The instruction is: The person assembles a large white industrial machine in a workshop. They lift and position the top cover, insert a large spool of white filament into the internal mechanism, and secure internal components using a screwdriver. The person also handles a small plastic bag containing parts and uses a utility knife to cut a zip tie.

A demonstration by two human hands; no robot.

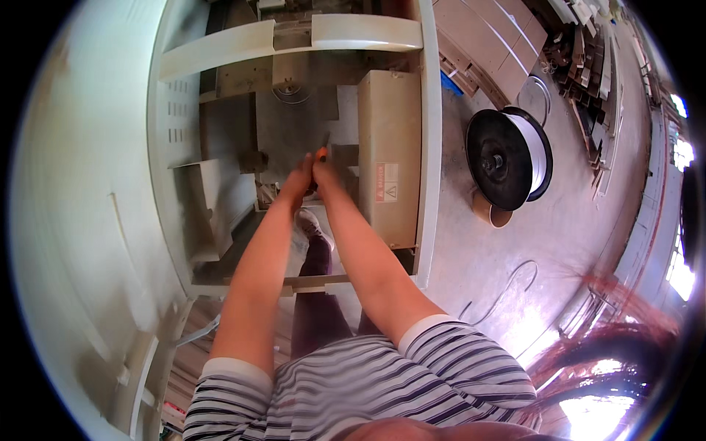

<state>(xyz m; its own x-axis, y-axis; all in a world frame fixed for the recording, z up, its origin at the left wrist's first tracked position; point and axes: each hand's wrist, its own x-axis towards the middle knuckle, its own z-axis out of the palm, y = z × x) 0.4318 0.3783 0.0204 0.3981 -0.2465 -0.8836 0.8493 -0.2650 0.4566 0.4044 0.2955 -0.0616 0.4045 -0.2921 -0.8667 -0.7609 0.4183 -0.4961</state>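
Both my arms reach down into an open cream metal machine frame (431, 147). My right hand (324, 175) is closed around a small orange-handled tool (321, 153), whose thin dark tip points away from me. Close against it on the left is my left hand (297, 182), its fingers curled; what they hold, if anything, is hidden. Blur and the small size leave the tool's exact kind unclear. A shoe (315, 224) shows just below my hands, inside the frame's opening.
A cream box-shaped cover (390, 132) with a warning label lines the frame's right side. Across the far side runs a cream crossbar (368, 32). On the floor to the right stand a black reel (494, 158) of white material and flat cardboard (489, 37). A bent cable (507, 290) lies nearer.
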